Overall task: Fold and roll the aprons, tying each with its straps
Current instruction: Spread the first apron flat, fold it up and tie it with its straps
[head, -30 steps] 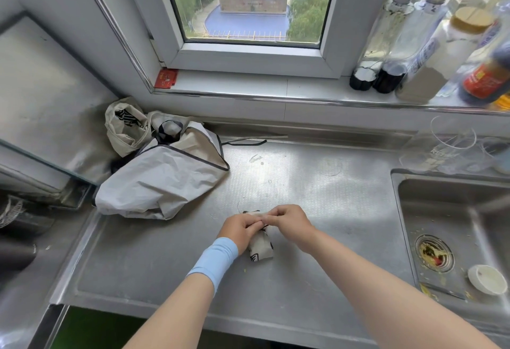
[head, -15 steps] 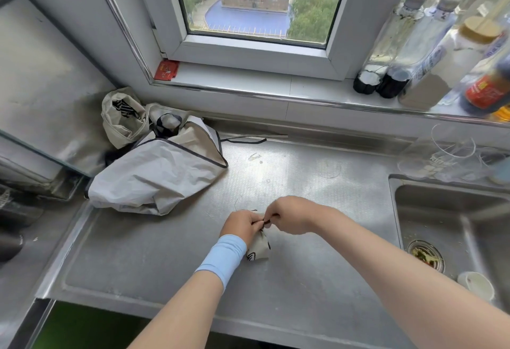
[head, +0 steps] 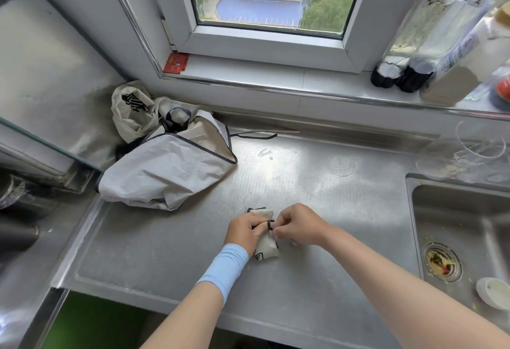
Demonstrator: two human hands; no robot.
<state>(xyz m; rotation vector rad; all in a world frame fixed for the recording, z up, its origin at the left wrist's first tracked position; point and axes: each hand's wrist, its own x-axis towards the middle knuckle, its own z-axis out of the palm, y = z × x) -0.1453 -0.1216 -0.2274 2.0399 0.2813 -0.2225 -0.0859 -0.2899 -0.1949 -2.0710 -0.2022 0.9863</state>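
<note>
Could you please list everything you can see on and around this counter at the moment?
rolled apron: one, cream with black print, counter centre, under the hands
strap: one, black, across the rolled apron, between the hands
loose aprons: heap, count unclear, grey-beige with dark trim, back left
counter: one, steel
sink: one, steel, right
white dish: one, inside the sink
bottles: several, clear, windowsill right
red packet: one, windowsill left
left hand: wears a blue wristband, grips the rolled apron
right hand: pinches the strap
</note>
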